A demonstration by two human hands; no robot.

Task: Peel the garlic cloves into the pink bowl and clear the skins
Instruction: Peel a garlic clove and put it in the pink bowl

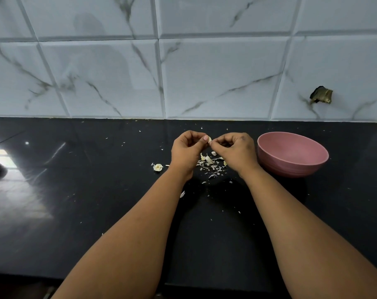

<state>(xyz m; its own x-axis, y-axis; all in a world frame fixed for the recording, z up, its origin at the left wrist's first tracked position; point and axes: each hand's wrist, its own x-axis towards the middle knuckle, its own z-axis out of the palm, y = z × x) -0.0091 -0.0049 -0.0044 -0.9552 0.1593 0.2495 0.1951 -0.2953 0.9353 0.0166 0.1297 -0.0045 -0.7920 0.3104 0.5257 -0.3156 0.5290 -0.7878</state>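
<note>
Pink bowl (pixel 292 155), one garlic clove (pixel 209 139), two hands

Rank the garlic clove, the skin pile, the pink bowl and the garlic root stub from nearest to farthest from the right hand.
1. Garlic clove: pinched at the fingertips of the right hand.
2. Skin pile: on the counter just under that hand.
3. Pink bowl: to its right.
4. Garlic root stub: beyond the left hand.
</note>
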